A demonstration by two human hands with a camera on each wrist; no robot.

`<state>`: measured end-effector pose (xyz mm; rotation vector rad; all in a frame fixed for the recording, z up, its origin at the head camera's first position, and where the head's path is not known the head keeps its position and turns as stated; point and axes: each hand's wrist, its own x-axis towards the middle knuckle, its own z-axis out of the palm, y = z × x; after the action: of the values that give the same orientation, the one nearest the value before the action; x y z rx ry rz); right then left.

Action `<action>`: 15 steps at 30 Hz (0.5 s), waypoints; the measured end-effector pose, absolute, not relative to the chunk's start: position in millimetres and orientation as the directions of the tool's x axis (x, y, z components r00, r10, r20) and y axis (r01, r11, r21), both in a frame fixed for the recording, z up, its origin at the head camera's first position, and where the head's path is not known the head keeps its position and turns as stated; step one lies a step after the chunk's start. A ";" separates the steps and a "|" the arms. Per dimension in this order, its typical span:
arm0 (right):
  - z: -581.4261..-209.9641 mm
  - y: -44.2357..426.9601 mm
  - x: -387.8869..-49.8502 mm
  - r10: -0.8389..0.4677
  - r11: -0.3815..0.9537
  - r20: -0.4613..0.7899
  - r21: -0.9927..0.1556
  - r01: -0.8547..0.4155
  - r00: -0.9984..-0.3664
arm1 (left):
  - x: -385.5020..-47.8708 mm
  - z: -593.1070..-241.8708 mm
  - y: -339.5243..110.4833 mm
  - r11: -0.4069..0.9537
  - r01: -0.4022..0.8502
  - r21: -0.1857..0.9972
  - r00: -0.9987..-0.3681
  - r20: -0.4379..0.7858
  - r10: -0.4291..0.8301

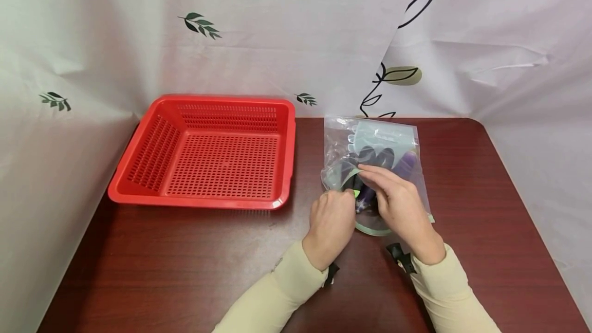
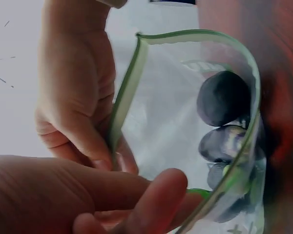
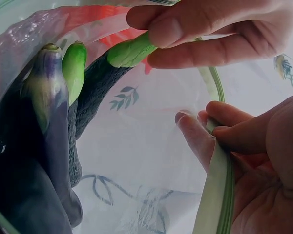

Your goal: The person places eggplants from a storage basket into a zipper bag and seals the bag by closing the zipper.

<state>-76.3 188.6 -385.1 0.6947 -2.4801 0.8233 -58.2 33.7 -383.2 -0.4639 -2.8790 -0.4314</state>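
Note:
A clear zip bag [image 1: 339, 135] with a pale green rim lies on the table, its mouth held wide. My left hand [image 1: 332, 222] is at the mouth, thumb and fingers pinching the light green end of a dark, bumpy cucumber [image 3: 131, 52]. That cucumber leans inside the bag. My right hand [image 1: 407, 209] grips the bag's zip edge [image 3: 214, 195] between thumb and fingers. Also in the bag are a second green-tipped cucumber [image 3: 74, 70], a slim purple eggplant [image 3: 56, 122] and a larger dark eggplant [image 3: 24, 195]. Fingers and plastic partly hide the contents in the head view.
To the left stands a red perforated basket [image 1: 201, 202] with nothing in it. The dark red wooden table [image 1: 222, 266] reaches back to a white curtain [image 1: 259, 30] printed with leaves, which also hangs at both sides.

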 end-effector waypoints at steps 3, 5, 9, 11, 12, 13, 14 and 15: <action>-385.2 188.3 -76.0 -0.321 0.696 0.540 -0.423 -0.580 -0.778 | -59.3 -386.5 35.0 0.912 0.334 0.240 -0.925 0.272 0.267; -385.1 187.9 -76.0 -0.323 0.692 0.547 -0.421 -0.587 -0.773 | -60.1 -389.3 35.9 0.913 0.336 0.230 -0.917 0.300 0.262; -384.9 187.9 -76.4 -0.328 0.684 0.564 -0.412 -0.602 -0.758 | -62.2 -396.3 38.1 0.917 0.336 0.215 -0.908 0.332 0.255; -384.8 187.8 -76.5 -0.330 0.681 0.572 -0.407 -0.609 -0.751 | -62.8 -398.9 39.3 0.923 0.328 0.203 -0.909 0.332 0.250; -384.5 187.7 -76.6 -0.330 0.679 0.575 -0.407 -0.611 -0.749 | -62.9 -400.0 39.6 0.924 0.326 0.198 -0.909 0.334 0.249; -384.5 187.6 -76.5 -0.330 0.676 0.578 -0.407 -0.614 -0.746 | -63.0 -400.8 39.8 0.927 0.323 0.190 -0.909 0.335 0.248; -384.2 187.4 -76.5 -0.331 0.670 0.580 -0.411 -0.618 -0.744 | -63.1 -401.4 39.8 0.930 0.321 0.181 -0.908 0.336 0.249; -384.0 187.5 -76.7 -0.333 0.667 0.582 -0.412 -0.621 -0.742 | -63.2 -401.6 39.7 0.931 0.321 0.175 -0.908 0.337 0.249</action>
<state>-76.7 187.5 -384.0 0.7415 -2.4187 0.8385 -63.2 39.7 -401.6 -0.4203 -2.7764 -0.3263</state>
